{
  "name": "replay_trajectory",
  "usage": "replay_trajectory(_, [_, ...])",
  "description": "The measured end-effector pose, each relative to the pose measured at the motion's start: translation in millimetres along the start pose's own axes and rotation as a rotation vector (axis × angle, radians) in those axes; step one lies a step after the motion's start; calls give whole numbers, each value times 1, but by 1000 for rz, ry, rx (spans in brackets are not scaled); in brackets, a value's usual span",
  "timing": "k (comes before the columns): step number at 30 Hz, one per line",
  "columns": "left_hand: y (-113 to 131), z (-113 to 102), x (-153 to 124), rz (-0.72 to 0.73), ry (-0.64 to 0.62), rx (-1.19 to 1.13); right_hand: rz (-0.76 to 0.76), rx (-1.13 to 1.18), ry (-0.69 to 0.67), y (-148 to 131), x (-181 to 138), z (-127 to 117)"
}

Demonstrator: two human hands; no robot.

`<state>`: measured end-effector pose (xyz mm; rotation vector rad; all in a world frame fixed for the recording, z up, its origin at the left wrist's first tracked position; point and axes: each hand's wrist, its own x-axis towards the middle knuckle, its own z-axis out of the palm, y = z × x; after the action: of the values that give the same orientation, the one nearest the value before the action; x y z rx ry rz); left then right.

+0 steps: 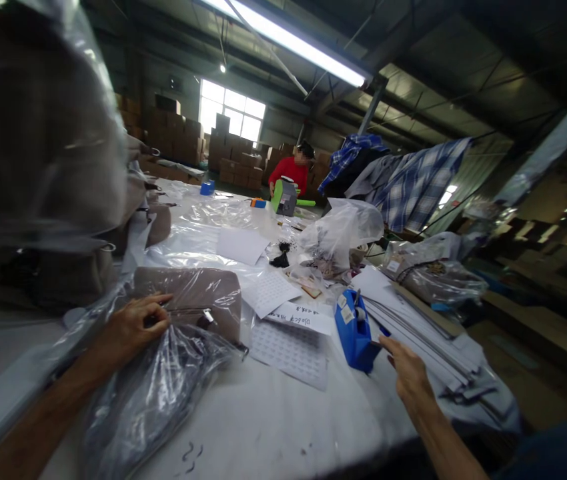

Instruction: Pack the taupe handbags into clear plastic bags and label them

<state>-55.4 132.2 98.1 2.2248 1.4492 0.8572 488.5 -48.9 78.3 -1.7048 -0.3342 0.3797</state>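
Observation:
My left hand [136, 327] rests on a taupe handbag [198, 297] that lies half inside a clear plastic bag [148, 393]. Its fingers are curled and pinch something small by the bag's zipper. My right hand [406, 370] reaches toward a blue tape dispenser [353, 330], forefinger stretched out and almost touching its right side. It holds nothing.
Sticker sheets [291, 347] and paper slips lie between the hands. A stack of white card sheets [428, 333] sits right of the dispenser. More bagged handbags [38, 220] pile up at left. A person in red [291, 170] works at the table's far end.

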Motion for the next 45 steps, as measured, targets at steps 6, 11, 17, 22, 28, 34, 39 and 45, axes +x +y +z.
replay_trajectory(6, [0, 1, -5, 26, 43, -64, 141, -63, -75, 25, -27, -22])
replay_trajectory(11, [2, 5, -10, 47, 109, -109, 62, -214, -369, 3, -63, 10])
replay_trajectory(17, [-3, 12, -12, 25, 140, -77, -427, -380, -1463, -98, -211, 157])
replay_trajectory(22, [-4, 15, -15, 25, 162, -77, -1084, -737, -1560, -117, -266, 278])
replay_trajectory(28, [4, 11, -22, 42, 129, -73, -1340, -952, -1350, -102, -277, 341])
replay_trajectory(34, [4, 15, -23, 36, 147, -70, -1455, -1018, -1136, -106, -275, 339])
replay_trajectory(39, [-5, 25, -22, 31, 188, -92, -1383, -1067, -1091, -101, -246, 340])
replay_trajectory(45, [0, 21, -21, 6, 214, -130, -1296, -1003, -1055, -85, -245, 344])
